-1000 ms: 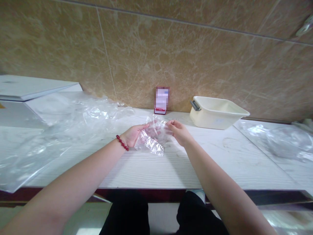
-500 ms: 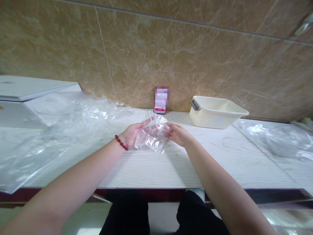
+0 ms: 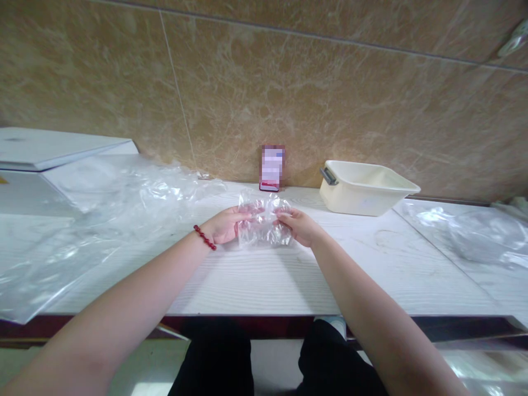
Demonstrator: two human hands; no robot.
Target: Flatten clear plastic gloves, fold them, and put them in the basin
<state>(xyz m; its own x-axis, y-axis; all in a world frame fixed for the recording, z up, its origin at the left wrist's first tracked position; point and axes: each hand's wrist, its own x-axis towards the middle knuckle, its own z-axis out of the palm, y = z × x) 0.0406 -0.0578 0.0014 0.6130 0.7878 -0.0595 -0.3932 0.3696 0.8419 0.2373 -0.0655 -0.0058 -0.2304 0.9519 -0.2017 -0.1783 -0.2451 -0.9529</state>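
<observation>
A crinkled clear plastic bag [image 3: 264, 234] is held between my two hands, just above the white table. My left hand [image 3: 226, 224], with a red bead bracelet [image 3: 205, 237] at the wrist, grips the bag's left side, thumb on top and fingers showing through the film. On the opposite side my right hand [image 3: 299, 224] pinches the bag between thumb and fingers. Beyond the bag a phone [image 3: 271, 168] with a lit, blurred screen leans against the wall.
A cream plastic bin [image 3: 367, 190] with a grey handle stands right of the phone. Clear plastic film [image 3: 165, 192] spreads over the table's left side, by a white box [image 3: 61, 176]. More clear plastic [image 3: 487, 234] lies at far right. A marbled tile wall [image 3: 264, 88] backs the table [image 3: 256, 286].
The bag has been spread flatter and straighter between my hands. My right thumb has shifted onto its near face, and my left thumb lies further across it.
</observation>
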